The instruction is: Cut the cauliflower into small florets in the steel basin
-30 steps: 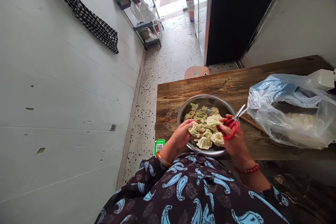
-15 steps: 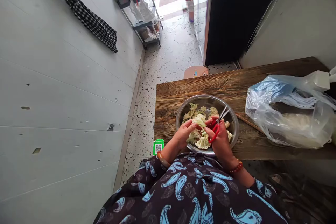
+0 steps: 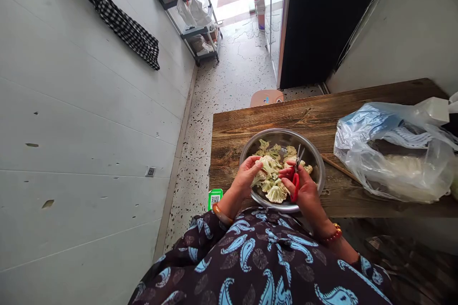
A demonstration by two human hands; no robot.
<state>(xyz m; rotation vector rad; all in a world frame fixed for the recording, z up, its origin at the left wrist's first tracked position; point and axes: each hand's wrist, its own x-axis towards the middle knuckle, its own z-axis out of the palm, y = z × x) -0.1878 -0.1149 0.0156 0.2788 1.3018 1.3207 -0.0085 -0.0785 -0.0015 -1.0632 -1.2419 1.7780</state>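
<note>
Pinched in the left hand [image 3: 247, 174], over a round, silver-coloured metal bowl [image 3: 319, 164]: a cream-white, knobbly cauliflower floret [image 3: 271, 164], tinged pale green. Held in the right hand [image 3: 304, 187]: red-handled metal scissors [image 3: 295, 186], blades slightly parted. Heaped within the bowl: similar florets [image 3: 276, 194], fanned and branching.

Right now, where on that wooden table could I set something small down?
Bare table shows beyond the steel bowl, along the far edge, and left of the bowl. Another patch lies between bowl and plastic bag, though a thin stick crosses it. It is crowded at the bowl: cauliflower, left hand, right hand and red scissors.
</note>
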